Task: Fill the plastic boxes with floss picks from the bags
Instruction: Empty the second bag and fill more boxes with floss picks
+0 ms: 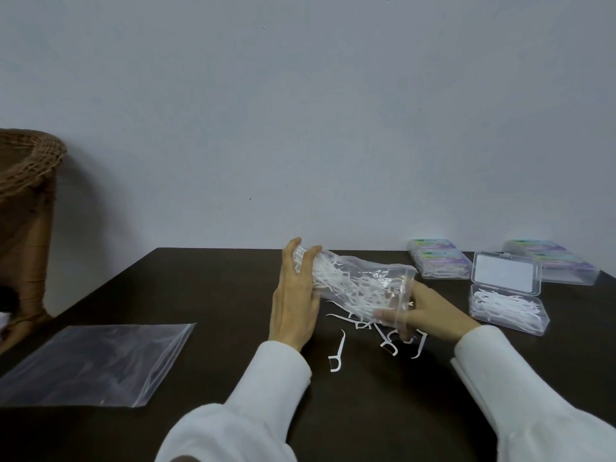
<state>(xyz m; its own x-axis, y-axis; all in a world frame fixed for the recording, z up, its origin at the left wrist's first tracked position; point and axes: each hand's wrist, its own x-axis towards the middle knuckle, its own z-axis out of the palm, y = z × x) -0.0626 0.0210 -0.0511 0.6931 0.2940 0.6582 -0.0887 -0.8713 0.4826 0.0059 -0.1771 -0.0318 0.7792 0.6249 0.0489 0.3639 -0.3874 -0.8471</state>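
A clear plastic bag (360, 278) full of white floss picks hangs just above the dark table (206, 288), held between both hands. My left hand (295, 295) grips its closed far end, fingers curled round it. My right hand (420, 310) holds the bag's open mouth, with fingers showing through the plastic. Several loose floss picks (383, 338) lie on the table under the bag, and a single floss pick (337, 353) lies a little nearer. To the right stands an open clear box (506, 310) with picks inside, its lid raised.
An empty flat clear bag (96, 361) lies at the left front of the table. Two closed boxes with coloured labels (440, 258), (550, 261) sit at the back right. A wicker basket stand (26, 201) stands beyond the table's left edge. A bare wall runs behind.
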